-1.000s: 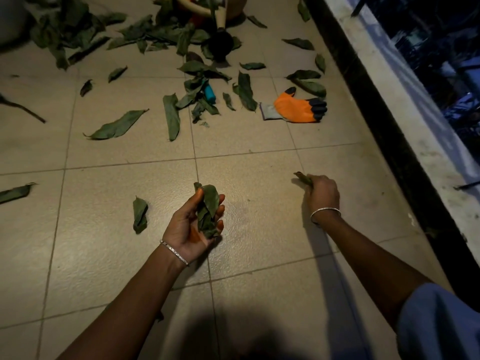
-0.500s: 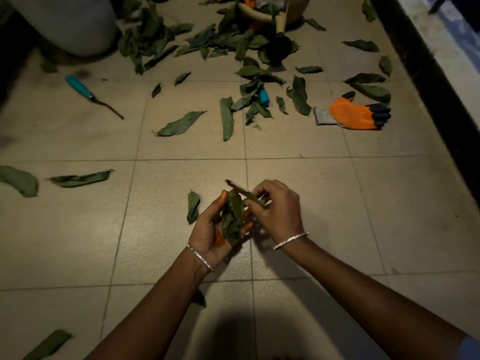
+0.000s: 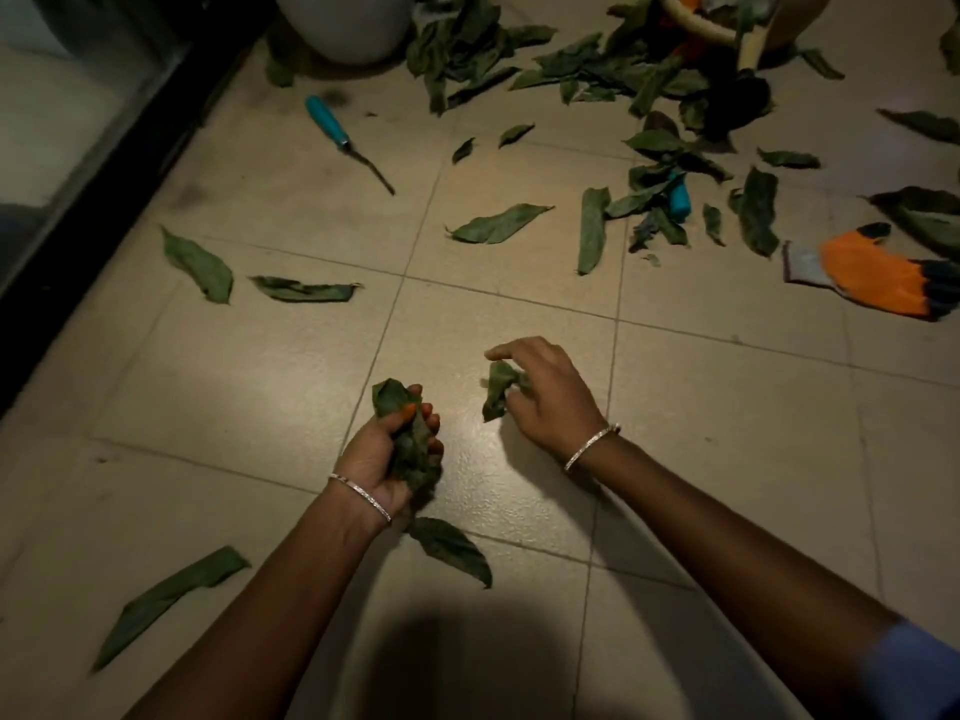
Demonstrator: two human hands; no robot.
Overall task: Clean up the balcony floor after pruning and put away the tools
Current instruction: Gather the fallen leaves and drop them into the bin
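Observation:
My left hand [image 3: 382,454] grips a bunch of green leaves [image 3: 410,449] low over the beige tiled floor. To its right my right hand [image 3: 550,392] pinches a single leaf [image 3: 498,387] just above the tiles. Loose leaves lie around: one [image 3: 452,548] below my left wrist, a long one [image 3: 166,600] at lower left, two [image 3: 200,265] at mid left. A teal-handled tool [image 3: 332,124] lies at upper left. An orange and black glove [image 3: 878,275] lies at the right. A second teal handle [image 3: 679,200] pokes out from leaves.
A thick pile of leaves [image 3: 597,65] covers the floor at the top, around a dark tool head [image 3: 737,96] with a pale handle. A white pot [image 3: 343,23] stands at top left. A black door frame [image 3: 104,163] runs along the left edge.
My hands have parted; the right has left the left hand's bunch and now pinches another leaf off the tile. The view has swung left.

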